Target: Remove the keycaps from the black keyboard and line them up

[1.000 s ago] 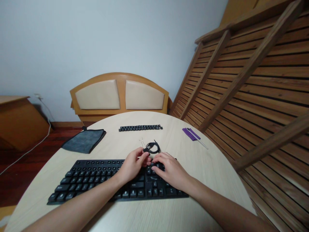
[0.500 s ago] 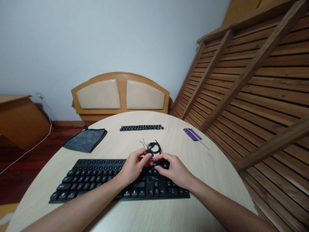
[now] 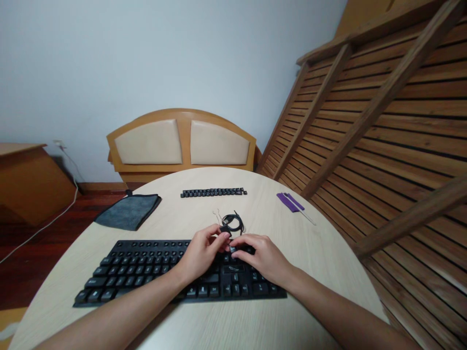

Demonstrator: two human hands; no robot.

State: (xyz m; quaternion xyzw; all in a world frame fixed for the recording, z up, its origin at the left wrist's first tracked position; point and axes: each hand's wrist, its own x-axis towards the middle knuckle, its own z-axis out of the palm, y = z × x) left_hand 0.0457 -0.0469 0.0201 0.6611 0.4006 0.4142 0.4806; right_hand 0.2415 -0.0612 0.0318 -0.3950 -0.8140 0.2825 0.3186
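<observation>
On the pale round table (image 3: 314, 253) lies the black keyboard (image 3: 142, 266); over its rear right part, my left hand (image 3: 206, 247) pinches a wire keycap puller (image 3: 225, 229) and my right hand (image 3: 263, 253) grips a small dark keycap (image 3: 232, 249), a coiled cable (image 3: 241, 223) just beyond.

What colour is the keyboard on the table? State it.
Black; the keyboard shows best in the head view.

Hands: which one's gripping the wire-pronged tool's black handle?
The left hand: its thumb and finger pinch the black handle. The right hand is off that handle, curled over the keyboard.
</observation>
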